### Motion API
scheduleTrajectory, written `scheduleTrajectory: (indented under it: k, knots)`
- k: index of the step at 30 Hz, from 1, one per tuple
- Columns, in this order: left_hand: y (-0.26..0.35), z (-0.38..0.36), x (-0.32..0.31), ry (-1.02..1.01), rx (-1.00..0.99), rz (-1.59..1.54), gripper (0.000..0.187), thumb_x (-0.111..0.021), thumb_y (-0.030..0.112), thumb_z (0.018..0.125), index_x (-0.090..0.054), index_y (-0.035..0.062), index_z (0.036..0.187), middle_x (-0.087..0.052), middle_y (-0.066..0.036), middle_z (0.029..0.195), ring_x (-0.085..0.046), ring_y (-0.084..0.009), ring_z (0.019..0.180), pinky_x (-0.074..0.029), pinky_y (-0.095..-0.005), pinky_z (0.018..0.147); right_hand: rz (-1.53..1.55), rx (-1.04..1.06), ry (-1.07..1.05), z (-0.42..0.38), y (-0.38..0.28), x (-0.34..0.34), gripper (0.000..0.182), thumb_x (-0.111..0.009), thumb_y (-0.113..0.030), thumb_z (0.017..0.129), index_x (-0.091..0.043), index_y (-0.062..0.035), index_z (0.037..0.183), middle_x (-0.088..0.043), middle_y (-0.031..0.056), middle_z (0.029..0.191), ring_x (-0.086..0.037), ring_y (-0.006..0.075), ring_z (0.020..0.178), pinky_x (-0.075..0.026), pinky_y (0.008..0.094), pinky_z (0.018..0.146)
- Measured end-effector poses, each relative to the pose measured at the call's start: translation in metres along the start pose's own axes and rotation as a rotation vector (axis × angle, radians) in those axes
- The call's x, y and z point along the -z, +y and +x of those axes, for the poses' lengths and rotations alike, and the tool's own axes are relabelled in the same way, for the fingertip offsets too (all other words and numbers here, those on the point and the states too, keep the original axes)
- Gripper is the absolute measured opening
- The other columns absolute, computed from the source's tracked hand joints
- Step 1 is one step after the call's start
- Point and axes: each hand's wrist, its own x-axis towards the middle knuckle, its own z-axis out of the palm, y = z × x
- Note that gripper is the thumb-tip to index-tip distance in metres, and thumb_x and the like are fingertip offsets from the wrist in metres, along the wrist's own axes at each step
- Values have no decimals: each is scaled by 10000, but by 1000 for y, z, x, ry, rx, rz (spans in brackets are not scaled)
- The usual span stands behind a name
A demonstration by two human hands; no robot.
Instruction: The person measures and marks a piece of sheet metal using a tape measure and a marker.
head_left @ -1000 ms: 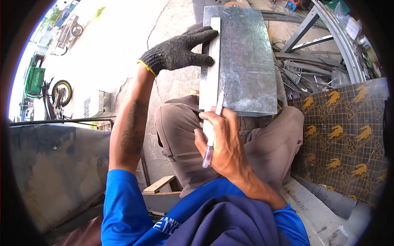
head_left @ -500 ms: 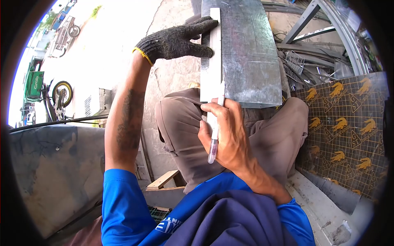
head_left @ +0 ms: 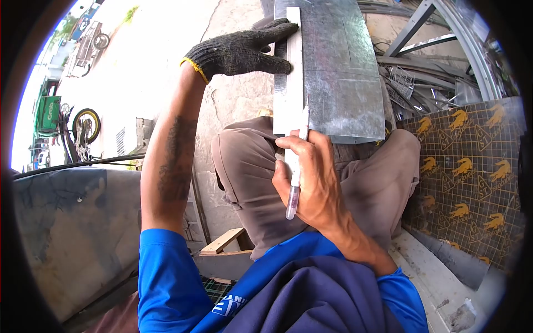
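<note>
A grey metal sheet (head_left: 344, 83) lies over my knees, scratched and dull, with its near edge toward me. Along its left side runs a pale straightedge (head_left: 295, 91), pointing away from me. My left hand (head_left: 241, 53), in a black knit glove with a yellow cuff, presses its spread fingers onto the far part of that straightedge. Bare and closed, my right hand (head_left: 313, 172) grips a white pen (head_left: 296, 180) with a clear purplish back end. The pen's tip points away from me, beside the straightedge's right edge. The straightedge's near end is partly hidden by my right hand.
To the right stands a dark board (head_left: 461, 172) with yellow crocodile prints. Behind it are a metal frame (head_left: 413, 28) and scrap strips (head_left: 427, 72). A worn panel (head_left: 78, 222) is at my left, a small piece of wood (head_left: 222, 242) below. A motorbike (head_left: 83, 130) stands farther off.
The sheet, the straightedge and both hands appear slightly higher and farther right. My left hand keeps pressing the straightedge, and the pen stays in my right hand.
</note>
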Motion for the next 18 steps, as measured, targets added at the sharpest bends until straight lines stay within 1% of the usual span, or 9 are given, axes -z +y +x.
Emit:
scheduleTrajectory:
  k: [2, 4, 5, 8, 11, 13, 18]
  knots:
    - [3, 0, 1, 2, -1, -1, 911, -743, 579, 909, -356, 184, 1633, -335, -108, 1692, -551, -301, 1369, -431, -411, 1172, 1, 1, -4, 0, 1, 0, 507, -726, 22, 818, -561, -66, 1289, -558, 203, 1176, -606, 384, 1093, -520, 471, 940]
    - [8, -1, 4, -65, 38, -23, 833, -710, 449, 984, -290, 188, 1654, -285, -128, 1708, -435, -265, 1481, -402, -420, 1205, 2, 0, -4, 0, 0, 0, 508, -726, 22, 818, -560, -66, 1290, -556, 204, 1178, -607, 384, 1092, -520, 471, 938]
    - [6, 0, 3, -66, 39, -23, 833, -710, 449, 984, -290, 188, 1654, -285, -128, 1708, -435, -265, 1481, -402, -420, 1205, 2, 1, -4, 0, 0, 0, 509, -726, 23, 818, -559, -67, 1291, -555, 206, 1180, -607, 383, 1092, -520, 471, 937]
    - [2, 0, 3, -61, 32, -16, 834, -710, 447, 985, -287, 185, 1654, -288, -131, 1706, -442, -260, 1475, -410, -414, 1199, 0, 4, -2, 0, 2, -1, 512, -728, 23, 817, -558, -68, 1292, -554, 207, 1180, -607, 384, 1090, -520, 471, 936]
    - [5, 0, 4, -79, 10, -8, 834, -704, 452, 989, -280, 189, 1656, -290, -135, 1705, -476, -279, 1449, -429, -414, 1184, 13, -6, -5, -1, 1, 0, 510, -727, 22, 818, -560, -67, 1291, -555, 205, 1178, -605, 381, 1096, -520, 469, 940]
    - [7, -2, 2, -31, -6, 20, 826, -697, 456, 993, -280, 198, 1657, -289, -132, 1706, -523, -297, 1406, -451, -413, 1163, 11, -4, -1, -1, 1, 1, 508, -727, 21, 818, -561, -66, 1290, -556, 203, 1176, -604, 379, 1101, -521, 467, 943]
    - [2, 0, 0, -17, -6, 74, 821, -692, 469, 993, -286, 205, 1656, -301, -131, 1703, -561, -303, 1365, -463, -415, 1148, 15, 3, 0, -1, 2, 2, 504, -729, 19, 818, -564, -60, 1288, -562, 197, 1174, -603, 373, 1112, -520, 463, 955]
